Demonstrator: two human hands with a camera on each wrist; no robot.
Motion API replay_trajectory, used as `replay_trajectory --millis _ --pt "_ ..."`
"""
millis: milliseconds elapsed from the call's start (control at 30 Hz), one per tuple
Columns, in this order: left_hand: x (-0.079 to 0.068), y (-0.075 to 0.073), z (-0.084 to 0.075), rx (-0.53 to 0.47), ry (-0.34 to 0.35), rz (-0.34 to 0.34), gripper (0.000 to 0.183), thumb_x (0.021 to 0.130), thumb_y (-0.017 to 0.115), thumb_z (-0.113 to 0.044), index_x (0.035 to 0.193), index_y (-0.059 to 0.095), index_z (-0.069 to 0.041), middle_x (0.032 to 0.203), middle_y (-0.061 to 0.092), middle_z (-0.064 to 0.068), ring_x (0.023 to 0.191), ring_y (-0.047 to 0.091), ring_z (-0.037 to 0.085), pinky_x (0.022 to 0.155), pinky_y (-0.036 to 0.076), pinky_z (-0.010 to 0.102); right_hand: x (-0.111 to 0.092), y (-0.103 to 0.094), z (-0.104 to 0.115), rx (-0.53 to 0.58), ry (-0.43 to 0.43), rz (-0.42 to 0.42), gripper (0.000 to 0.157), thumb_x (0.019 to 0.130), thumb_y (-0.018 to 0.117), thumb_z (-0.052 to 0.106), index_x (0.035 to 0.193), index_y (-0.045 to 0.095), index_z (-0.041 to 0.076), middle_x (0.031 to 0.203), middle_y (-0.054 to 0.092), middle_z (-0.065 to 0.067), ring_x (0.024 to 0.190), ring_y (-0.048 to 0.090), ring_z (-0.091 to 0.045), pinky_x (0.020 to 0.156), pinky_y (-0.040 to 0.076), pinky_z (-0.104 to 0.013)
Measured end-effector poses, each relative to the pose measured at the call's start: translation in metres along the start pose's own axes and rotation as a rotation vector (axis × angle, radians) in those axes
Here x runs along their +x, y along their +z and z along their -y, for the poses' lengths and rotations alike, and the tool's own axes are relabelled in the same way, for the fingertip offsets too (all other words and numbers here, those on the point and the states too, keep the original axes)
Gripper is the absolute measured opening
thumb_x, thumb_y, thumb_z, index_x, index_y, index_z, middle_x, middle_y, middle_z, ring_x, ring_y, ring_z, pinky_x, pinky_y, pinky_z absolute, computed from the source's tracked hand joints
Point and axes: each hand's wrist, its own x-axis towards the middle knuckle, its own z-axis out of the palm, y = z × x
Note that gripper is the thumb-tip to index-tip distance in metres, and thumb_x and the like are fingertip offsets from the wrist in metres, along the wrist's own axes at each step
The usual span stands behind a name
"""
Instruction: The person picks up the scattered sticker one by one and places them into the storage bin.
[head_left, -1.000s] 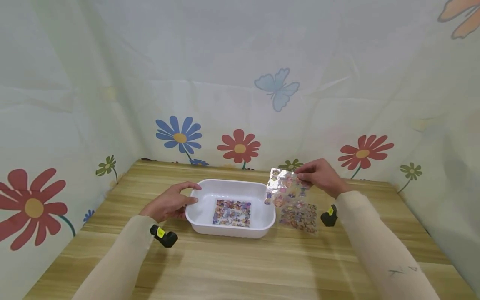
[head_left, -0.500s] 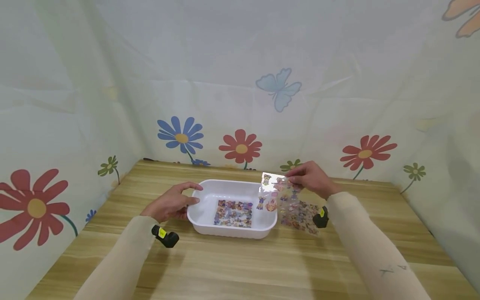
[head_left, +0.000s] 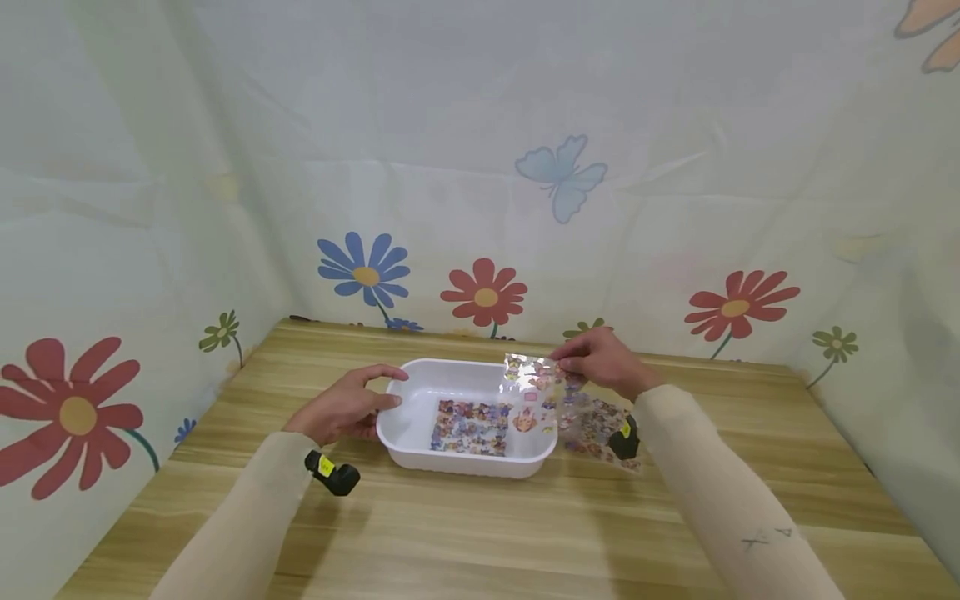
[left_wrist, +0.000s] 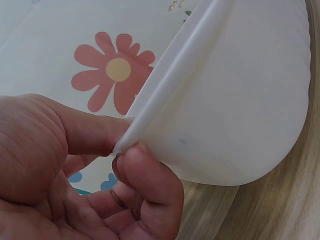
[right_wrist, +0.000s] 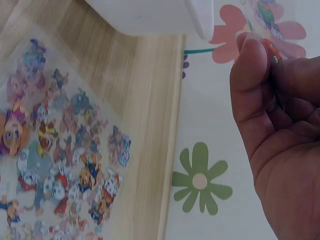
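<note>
A white rectangular plastic tub stands on the table, its left rim pinched between the thumb and fingers of my left hand. In the left wrist view, that hand has the rim between its fingertips. A sticker sheet printed with small cartoon figures lies flat inside the tub. My right hand pinches the upper right corner of another clear sticker sheet, which hangs over the tub's right end. Beneath that hand, more sticker sheets lie on the table; the right wrist view shows their cartoon dogs closely.
The wood-grain table ends against a pale curtain printed with flowers and butterflies. Black wrist cameras sit below both sleeves.
My right hand has moved left and slightly down, carrying the clear sticker sheet from beside the tub to over its right end. The left hand keeps its grip on the rim.
</note>
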Motion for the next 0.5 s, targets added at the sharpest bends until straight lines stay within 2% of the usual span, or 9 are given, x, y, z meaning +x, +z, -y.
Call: replay_trajectory --millis 233,500 --pt "0.001 0.001 -0.001 -0.004 -0.008 -0.01 0.049 0.102 0.066 -0.017 0.149 0.052 -0.025 0.137 0.054 0.02 0.075 0.06 0.024 0.062 0.054 0.029 0.003 0.01 0.008 0.017 -0.009 0.031 0.026 0.097 0.062 -0.005 0.121 0.071 -0.009 0.102 0.074 -0.022 0.074 0.068 -0.014 0.07 0.061 -0.026" --pt "0.003 -0.002 0.001 -0.024 -0.015 -0.004 0.048 0.102 0.066 -0.017 0.148 0.053 -0.025 0.138 0.053 0.02 0.075 0.06 0.024 0.062 0.054 0.029 0.011 0.022 0.012 -0.023 0.006 0.062 0.026 0.098 0.062 -0.004 0.121 0.073 -0.005 0.106 0.075 -0.02 0.075 0.068 -0.013 0.071 0.061 -0.028"
